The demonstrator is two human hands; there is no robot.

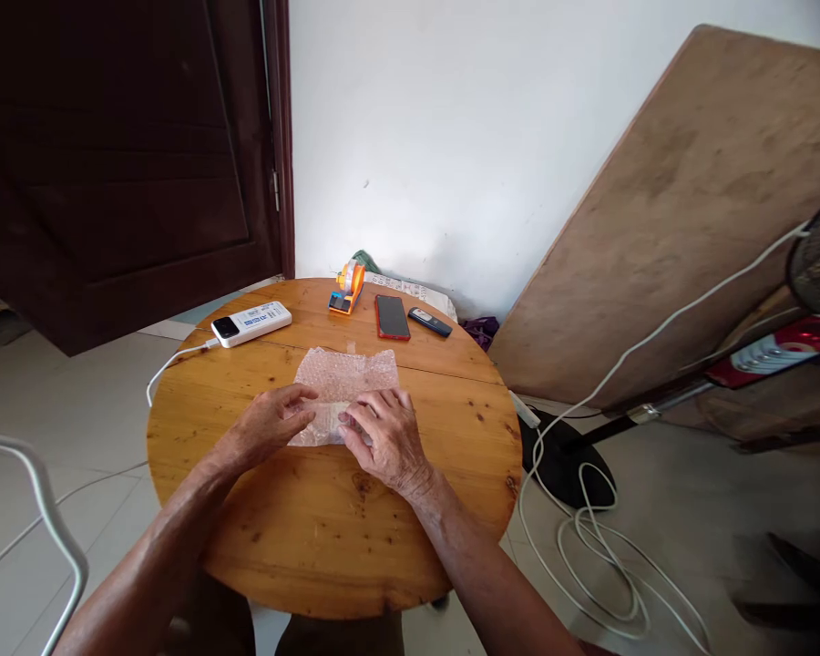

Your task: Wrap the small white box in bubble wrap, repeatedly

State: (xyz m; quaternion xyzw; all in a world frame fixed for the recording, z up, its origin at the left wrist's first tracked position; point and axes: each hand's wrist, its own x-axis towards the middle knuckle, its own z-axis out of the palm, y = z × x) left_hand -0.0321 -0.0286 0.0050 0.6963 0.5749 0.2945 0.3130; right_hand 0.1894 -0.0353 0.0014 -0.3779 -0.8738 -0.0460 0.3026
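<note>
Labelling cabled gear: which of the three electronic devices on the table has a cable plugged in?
The white device, leftmost: a white cable enters its end. The red-edged phone and small dark handset show none.

Soft light, white wall (451, 128) looks bright, door (109, 155) super murky. Edges look stretched, and the bottom right's kinda blurry.

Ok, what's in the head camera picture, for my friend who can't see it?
A right hand rests on a sheet of bubble wrap, with a left hand at its left side, on a round wooden table. Beyond it sit an orange tape dispenser and a phone, with a white power bank to the left.
</note>
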